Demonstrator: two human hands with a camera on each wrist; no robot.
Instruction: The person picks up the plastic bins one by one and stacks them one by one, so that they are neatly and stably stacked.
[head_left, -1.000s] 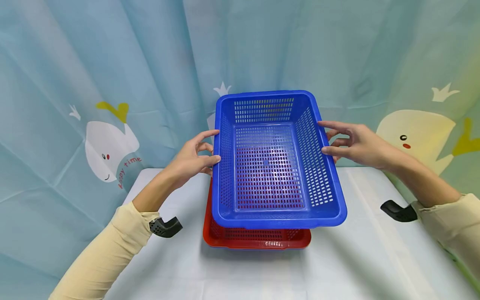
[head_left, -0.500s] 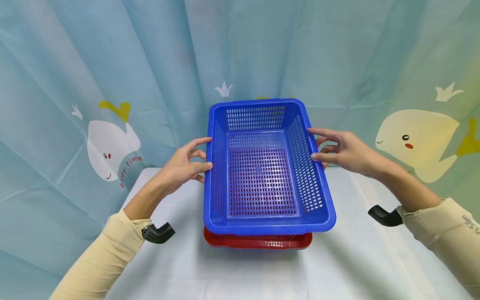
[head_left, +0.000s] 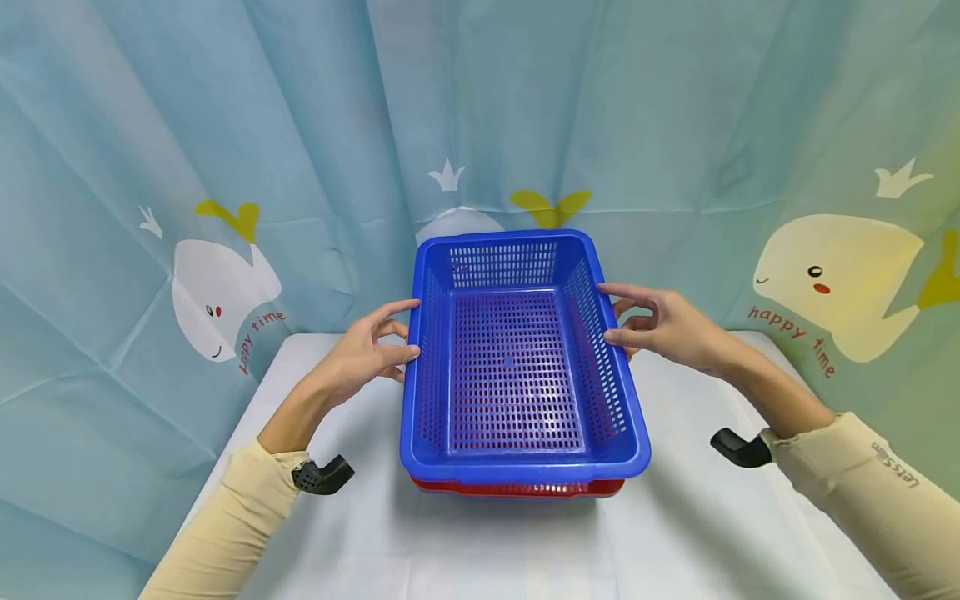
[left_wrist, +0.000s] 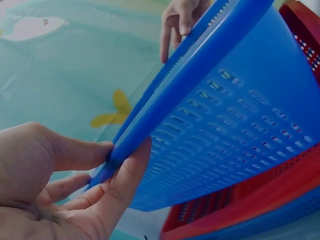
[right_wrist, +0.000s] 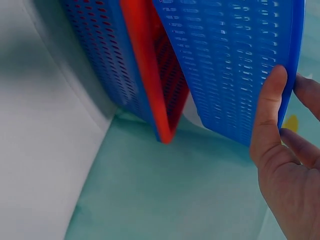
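A blue perforated plastic basket is held by both hands above a red basket. My left hand pinches its left rim, thumb on one side and fingers beneath, as the left wrist view shows with the blue rim between them. On the opposite rim my right hand has a similar pinch; the right wrist view shows the thumb and fingers about the edge. In that view the red basket sits inside another blue basket, with a gap below the held one.
A white-covered table lies under the baskets. Behind it hangs a light blue curtain printed with whales. Black wrist mounts stick out from the sleeves.
Both hands have lowered the blue basket toward the red one and shifted it slightly left. Its far end has come down, and less of the red basket shows below it.
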